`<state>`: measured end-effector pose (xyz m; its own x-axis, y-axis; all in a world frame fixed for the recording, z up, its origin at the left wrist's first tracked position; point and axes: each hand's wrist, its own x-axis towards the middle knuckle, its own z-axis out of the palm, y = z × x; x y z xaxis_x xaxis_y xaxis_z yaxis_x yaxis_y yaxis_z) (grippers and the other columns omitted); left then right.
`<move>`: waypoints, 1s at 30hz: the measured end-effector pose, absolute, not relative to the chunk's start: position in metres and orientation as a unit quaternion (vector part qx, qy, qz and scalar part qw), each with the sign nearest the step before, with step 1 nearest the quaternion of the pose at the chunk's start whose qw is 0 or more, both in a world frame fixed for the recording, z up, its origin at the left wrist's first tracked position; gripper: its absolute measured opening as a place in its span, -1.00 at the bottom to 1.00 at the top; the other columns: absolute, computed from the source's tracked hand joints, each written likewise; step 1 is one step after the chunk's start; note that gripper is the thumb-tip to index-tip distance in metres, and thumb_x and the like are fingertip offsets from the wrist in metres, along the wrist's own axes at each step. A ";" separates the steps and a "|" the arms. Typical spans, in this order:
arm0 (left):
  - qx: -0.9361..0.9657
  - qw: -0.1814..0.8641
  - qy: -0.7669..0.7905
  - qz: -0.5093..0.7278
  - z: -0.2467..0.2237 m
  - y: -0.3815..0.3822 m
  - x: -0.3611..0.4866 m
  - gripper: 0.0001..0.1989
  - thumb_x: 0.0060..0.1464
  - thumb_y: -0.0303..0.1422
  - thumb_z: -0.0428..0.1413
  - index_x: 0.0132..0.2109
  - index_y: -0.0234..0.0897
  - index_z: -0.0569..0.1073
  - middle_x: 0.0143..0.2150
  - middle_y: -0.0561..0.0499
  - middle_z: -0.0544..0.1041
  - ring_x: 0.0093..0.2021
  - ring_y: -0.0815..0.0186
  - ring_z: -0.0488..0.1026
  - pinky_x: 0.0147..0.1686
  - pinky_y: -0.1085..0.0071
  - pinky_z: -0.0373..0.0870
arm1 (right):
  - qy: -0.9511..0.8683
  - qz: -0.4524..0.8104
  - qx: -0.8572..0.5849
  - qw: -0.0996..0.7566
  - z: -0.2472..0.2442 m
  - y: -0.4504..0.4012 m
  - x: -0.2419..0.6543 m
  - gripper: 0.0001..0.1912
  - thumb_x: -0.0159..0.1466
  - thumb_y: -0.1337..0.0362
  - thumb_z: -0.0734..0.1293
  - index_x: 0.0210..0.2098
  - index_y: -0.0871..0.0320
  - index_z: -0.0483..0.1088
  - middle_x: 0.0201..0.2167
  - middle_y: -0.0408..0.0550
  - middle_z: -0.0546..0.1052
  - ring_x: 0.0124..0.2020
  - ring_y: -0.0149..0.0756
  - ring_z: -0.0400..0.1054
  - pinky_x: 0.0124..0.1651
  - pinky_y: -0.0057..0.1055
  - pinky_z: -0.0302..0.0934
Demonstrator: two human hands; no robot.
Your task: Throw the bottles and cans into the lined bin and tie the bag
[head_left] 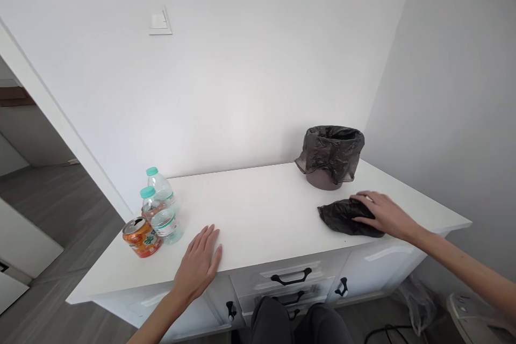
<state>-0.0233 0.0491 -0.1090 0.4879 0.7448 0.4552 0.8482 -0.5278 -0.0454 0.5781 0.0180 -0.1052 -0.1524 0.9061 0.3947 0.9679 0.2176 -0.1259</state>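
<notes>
My left hand (200, 258) lies flat on the white cabinet top, fingers stretched out, holding nothing. Just beyond it on the left stand two clear plastic bottles (163, 220) with teal caps and an orange drink can (142, 237) with its tab hole open. On the right, my right hand (377, 212) has its fingers and thumb around a crumpled black plastic bag (339, 217) that rests on the top. Behind that bag stands a small brown trash bin (322, 179), with a black liner (332, 153) folded over its rim.
The white cabinet (250, 209) has drawers and doors with black handles (291, 277) on its front. A wall rises behind it, with a light switch (160, 21). Clear plastic bags (417, 303) and a white appliance (479, 317) are on the floor at right.
</notes>
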 end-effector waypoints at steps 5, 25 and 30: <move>-0.863 0.147 -0.452 -0.171 -0.100 0.052 -0.019 -0.47 0.40 -0.17 -0.08 0.43 -0.17 0.24 0.43 -0.08 0.33 0.44 0.09 0.22 0.35 0.07 0.27 | -0.684 -0.190 -0.671 0.214 -0.115 0.010 0.552 -0.42 0.42 0.05 0.15 0.34 0.16 0.25 0.29 0.25 0.35 0.29 0.13 0.24 0.30 0.05 0.16; -0.867 0.162 -0.441 -0.168 -0.098 0.057 -0.019 -0.43 0.38 -0.21 -0.06 0.47 -0.11 0.17 0.43 -0.05 0.33 0.44 0.09 0.24 0.34 0.06 0.30 | -0.612 -0.075 -0.763 0.194 -0.161 0.034 0.550 -0.27 0.41 -0.29 0.01 0.44 -0.15 0.16 0.48 0.11 0.14 0.48 0.32 -0.05 0.34 0.46 -0.08; -0.864 0.165 -0.442 -0.174 -0.102 0.058 -0.023 -0.43 0.37 -0.21 -0.06 0.46 -0.13 0.20 0.44 -0.07 0.33 0.44 0.08 0.24 0.35 0.04 0.28 | -0.632 -0.046 -0.754 0.171 -0.159 0.027 0.530 -0.25 0.40 -0.29 0.05 0.44 -0.12 0.16 0.50 0.09 0.11 0.47 0.34 -0.04 0.33 0.46 -0.05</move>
